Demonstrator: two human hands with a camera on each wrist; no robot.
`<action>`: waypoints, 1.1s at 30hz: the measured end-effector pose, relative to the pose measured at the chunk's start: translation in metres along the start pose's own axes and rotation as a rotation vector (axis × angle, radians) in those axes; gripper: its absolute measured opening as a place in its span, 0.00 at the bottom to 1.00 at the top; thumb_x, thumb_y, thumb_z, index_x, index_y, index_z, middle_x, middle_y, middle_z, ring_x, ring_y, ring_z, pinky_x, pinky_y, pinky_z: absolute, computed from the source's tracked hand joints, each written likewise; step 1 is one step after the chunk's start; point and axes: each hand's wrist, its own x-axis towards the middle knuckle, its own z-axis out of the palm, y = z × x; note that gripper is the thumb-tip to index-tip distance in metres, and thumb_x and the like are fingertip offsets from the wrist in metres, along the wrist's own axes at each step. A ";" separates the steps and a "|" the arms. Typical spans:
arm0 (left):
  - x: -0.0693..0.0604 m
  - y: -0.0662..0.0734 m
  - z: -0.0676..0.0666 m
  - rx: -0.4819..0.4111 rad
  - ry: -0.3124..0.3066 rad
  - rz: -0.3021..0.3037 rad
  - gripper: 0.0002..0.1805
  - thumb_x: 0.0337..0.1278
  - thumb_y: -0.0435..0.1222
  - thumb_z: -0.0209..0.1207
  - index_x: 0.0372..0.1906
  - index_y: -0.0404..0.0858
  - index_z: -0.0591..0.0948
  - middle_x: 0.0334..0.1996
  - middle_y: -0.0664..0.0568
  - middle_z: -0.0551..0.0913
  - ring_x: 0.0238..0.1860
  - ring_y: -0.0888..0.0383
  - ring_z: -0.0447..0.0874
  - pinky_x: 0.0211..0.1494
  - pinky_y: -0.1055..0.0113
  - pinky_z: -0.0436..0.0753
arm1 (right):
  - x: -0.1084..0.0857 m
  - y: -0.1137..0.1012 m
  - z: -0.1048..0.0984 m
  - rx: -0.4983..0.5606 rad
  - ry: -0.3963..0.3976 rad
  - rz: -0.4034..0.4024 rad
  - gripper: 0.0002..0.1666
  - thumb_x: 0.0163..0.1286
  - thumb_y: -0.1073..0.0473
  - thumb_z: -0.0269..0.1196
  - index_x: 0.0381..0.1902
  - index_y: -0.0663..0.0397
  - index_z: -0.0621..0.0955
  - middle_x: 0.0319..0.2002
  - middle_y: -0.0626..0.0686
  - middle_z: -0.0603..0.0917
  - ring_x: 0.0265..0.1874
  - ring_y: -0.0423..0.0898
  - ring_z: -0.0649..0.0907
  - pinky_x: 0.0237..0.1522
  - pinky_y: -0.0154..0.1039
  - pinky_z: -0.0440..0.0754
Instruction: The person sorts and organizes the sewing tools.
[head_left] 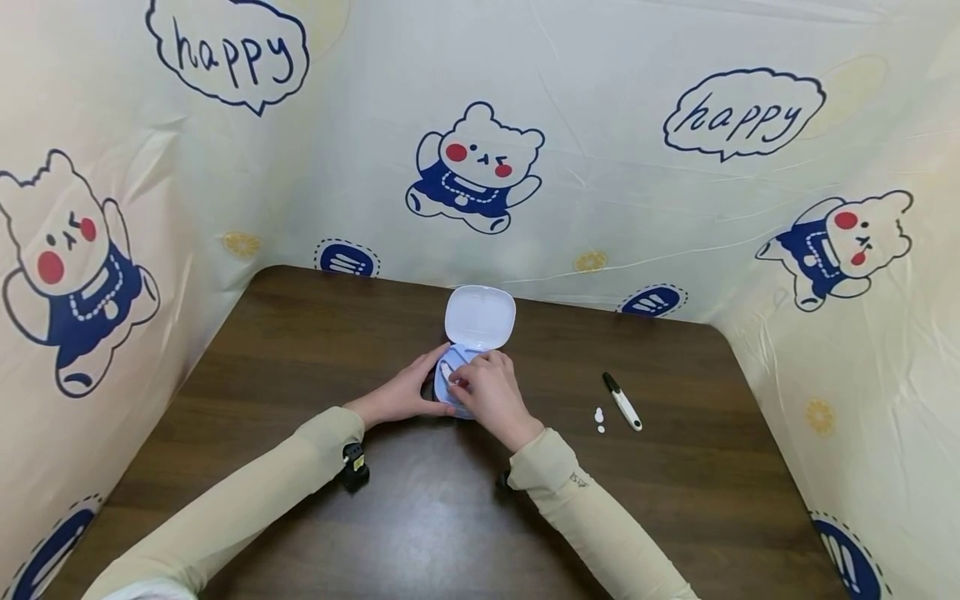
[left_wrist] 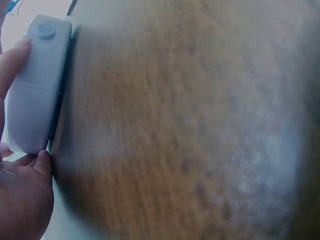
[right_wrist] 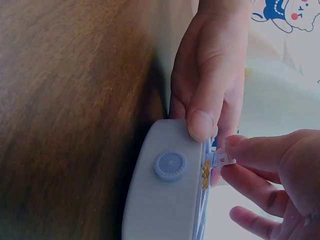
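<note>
A pale blue case (head_left: 441, 398) stands on the table with its whitish lid (head_left: 480, 317) swung up at the back. My left hand (head_left: 405, 390) grips the case from its left side, the thumb on its front wall. In the right wrist view, a round ribbed button (right_wrist: 170, 165) shows on that wall. My right hand (head_left: 497, 398) is over the open case. Its thumb and forefinger pinch a small white piece with printing (right_wrist: 223, 157) at the case's rim. Most of the case's inside is hidden behind my right hand.
To the right on the brown table (head_left: 645, 517) lies a black-and-white pen-shaped thing (head_left: 622, 402). Small white bits (head_left: 599, 415) lie next to it. A printed cloth (head_left: 585, 192) hangs around the table's back and sides.
</note>
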 end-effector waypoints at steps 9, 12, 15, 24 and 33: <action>-0.003 -0.002 0.002 -0.015 -0.003 -0.006 0.62 0.56 0.50 0.76 0.85 0.41 0.47 0.79 0.33 0.57 0.77 0.38 0.59 0.76 0.39 0.62 | -0.002 -0.005 0.008 0.000 -0.014 0.019 0.03 0.66 0.54 0.76 0.35 0.46 0.92 0.36 0.45 0.90 0.47 0.51 0.79 0.67 0.60 0.69; -0.004 0.000 0.003 -0.024 -0.008 -0.016 0.62 0.57 0.51 0.75 0.85 0.41 0.47 0.79 0.32 0.56 0.77 0.37 0.59 0.76 0.37 0.62 | -0.004 -0.005 0.010 -0.020 -0.013 0.013 0.03 0.65 0.54 0.76 0.35 0.44 0.92 0.38 0.46 0.89 0.49 0.51 0.79 0.67 0.61 0.68; -0.005 0.001 0.003 -0.035 -0.014 -0.027 0.62 0.58 0.50 0.75 0.85 0.42 0.46 0.79 0.33 0.55 0.78 0.37 0.58 0.76 0.37 0.61 | -0.006 -0.005 0.012 -0.033 -0.011 0.003 0.03 0.66 0.53 0.76 0.36 0.43 0.92 0.39 0.46 0.89 0.50 0.51 0.79 0.67 0.63 0.68; -0.001 0.000 0.000 -0.021 -0.004 -0.010 0.62 0.57 0.50 0.75 0.85 0.42 0.47 0.80 0.33 0.55 0.78 0.37 0.58 0.76 0.38 0.62 | -0.004 -0.002 0.015 -0.042 0.010 -0.005 0.04 0.66 0.53 0.76 0.36 0.44 0.91 0.38 0.45 0.89 0.50 0.51 0.79 0.67 0.63 0.68; 0.000 -0.001 0.000 -0.021 -0.005 -0.017 0.62 0.56 0.51 0.75 0.86 0.44 0.47 0.80 0.34 0.56 0.78 0.39 0.59 0.76 0.38 0.62 | -0.008 0.003 0.016 0.000 0.022 -0.018 0.04 0.68 0.53 0.74 0.38 0.45 0.90 0.39 0.46 0.89 0.50 0.51 0.79 0.68 0.62 0.68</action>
